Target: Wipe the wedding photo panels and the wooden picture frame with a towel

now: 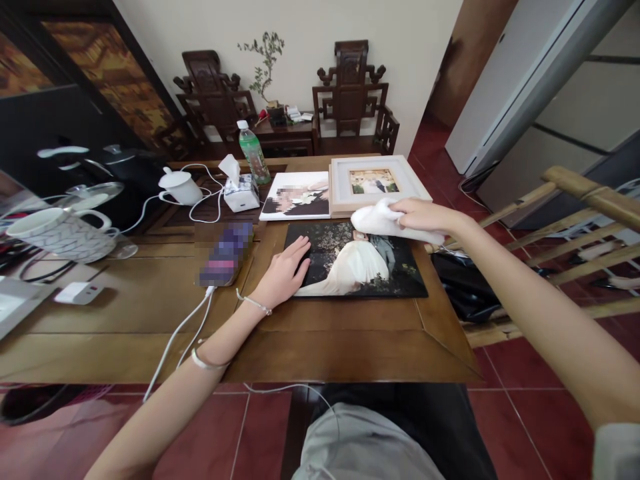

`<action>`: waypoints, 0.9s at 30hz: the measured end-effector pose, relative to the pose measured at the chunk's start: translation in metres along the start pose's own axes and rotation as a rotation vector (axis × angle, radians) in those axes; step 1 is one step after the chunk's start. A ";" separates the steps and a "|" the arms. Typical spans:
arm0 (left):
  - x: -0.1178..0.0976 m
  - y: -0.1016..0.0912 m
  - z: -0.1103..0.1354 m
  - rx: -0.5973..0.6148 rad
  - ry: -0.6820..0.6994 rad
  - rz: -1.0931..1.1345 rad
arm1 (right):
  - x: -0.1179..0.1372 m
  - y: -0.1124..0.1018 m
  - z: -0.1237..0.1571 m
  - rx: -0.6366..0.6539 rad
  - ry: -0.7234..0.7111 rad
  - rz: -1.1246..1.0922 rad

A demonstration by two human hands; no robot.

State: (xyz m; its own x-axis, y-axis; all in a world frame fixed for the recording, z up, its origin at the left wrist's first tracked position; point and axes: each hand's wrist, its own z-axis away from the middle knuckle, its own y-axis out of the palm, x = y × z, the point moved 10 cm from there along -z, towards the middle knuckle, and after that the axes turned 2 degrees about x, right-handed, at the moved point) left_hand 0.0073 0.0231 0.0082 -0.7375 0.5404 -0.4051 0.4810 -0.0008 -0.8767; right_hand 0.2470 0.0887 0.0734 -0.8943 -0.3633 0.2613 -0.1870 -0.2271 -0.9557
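Observation:
A dark wedding photo panel (360,267) lies flat on the wooden table in front of me. My left hand (284,272) rests on its left edge, fingers stretched out and holding nothing. My right hand (425,217) grips a white cloth (383,219) over the panel's upper right part. The cloth covers some of the panel's top edge; whether it presses on the surface is hard to tell. Just behind lie a white-edged photo print (296,196) and a light wood picture frame (340,175) holding a small photo.
Left of the panel lies a phone (225,257) with a white charging cable. Farther left stand a patterned mug (60,233), a lidded white cup (181,187), a tissue box (242,193) and a green-labelled bottle (254,153). A wooden chair (580,220) stands at the right.

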 end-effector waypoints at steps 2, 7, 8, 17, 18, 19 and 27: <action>0.000 0.000 0.000 0.001 0.002 -0.002 | -0.002 -0.001 -0.005 0.003 0.018 -0.005; 0.000 0.001 0.000 -0.003 0.000 0.004 | 0.016 0.016 0.018 -0.008 -0.054 0.025; 0.000 0.001 0.000 -0.004 0.000 0.010 | 0.022 0.023 0.029 -0.013 -0.063 0.034; 0.001 0.002 0.000 -0.025 0.000 0.028 | 0.079 0.071 0.155 0.036 -0.064 -0.035; 0.000 0.002 0.000 -0.024 -0.001 0.025 | 0.085 0.074 0.162 0.051 -0.071 -0.052; 0.000 0.002 0.000 -0.023 -0.003 0.021 | 0.090 0.075 0.167 0.066 -0.078 -0.065; 0.001 0.002 0.000 -0.016 -0.003 0.024 | 0.089 0.055 0.119 0.032 -0.064 -0.042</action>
State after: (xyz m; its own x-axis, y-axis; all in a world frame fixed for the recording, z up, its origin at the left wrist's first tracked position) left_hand 0.0081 0.0238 0.0063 -0.7272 0.5377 -0.4267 0.5060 -0.0002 -0.8625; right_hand 0.2057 -0.0638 0.0602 -0.8580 -0.4096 0.3099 -0.2096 -0.2716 -0.9393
